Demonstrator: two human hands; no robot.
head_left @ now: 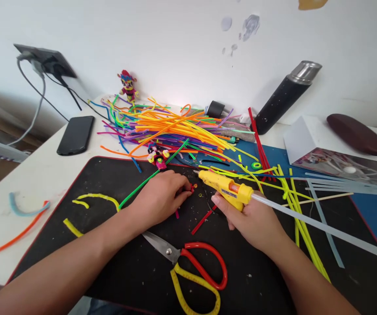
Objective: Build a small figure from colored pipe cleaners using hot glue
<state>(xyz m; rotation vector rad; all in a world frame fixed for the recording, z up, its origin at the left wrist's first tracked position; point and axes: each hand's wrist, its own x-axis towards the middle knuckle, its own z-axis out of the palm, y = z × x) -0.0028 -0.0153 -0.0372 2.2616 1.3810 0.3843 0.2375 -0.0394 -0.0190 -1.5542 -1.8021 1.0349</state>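
From the head camera, over a black mat, my left hand pinched a small red piece while my right hand wrapped around a yellow glue gun, its nozzle apart from the piece. One doll by the wall looked finished; whether the second doll, beside my left hand, was complete, I could not tell. The red piece seemed only part-made, with loose pipe cleaners beyond.

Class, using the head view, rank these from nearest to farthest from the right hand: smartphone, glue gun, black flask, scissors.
1. Glue gun, held in the right hand
2. Scissors, to its lower left
3. Black flask, back right
4. Smartphone, far left
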